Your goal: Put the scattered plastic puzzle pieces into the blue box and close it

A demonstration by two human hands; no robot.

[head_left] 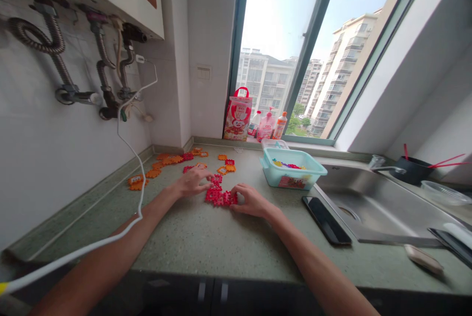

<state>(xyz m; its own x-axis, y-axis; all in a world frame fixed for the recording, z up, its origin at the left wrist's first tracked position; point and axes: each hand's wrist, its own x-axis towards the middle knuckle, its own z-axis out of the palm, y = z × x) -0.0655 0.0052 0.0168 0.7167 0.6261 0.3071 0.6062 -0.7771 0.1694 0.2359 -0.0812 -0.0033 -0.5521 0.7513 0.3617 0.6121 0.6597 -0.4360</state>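
A flat cluster of joined red plastic building pieces (218, 194) lies on the green speckled countertop (206, 242). My left hand (192, 181) rests on the counter at the cluster's upper left, its fingers stretched toward the red pieces and touching them. My right hand (250, 200) sits at the cluster's right edge with its fingers curled against the pieces. Loose orange and red pieces (165, 164) are scattered behind, toward the wall.
A light blue plastic box (293, 170) with coloured pieces stands to the right, its lid behind it. A black phone (326, 219) lies beside the steel sink (372, 208). A white cable (129, 149) hangs along the left wall. A red bag (238, 115) and bottles (267, 126) stand on the sill.
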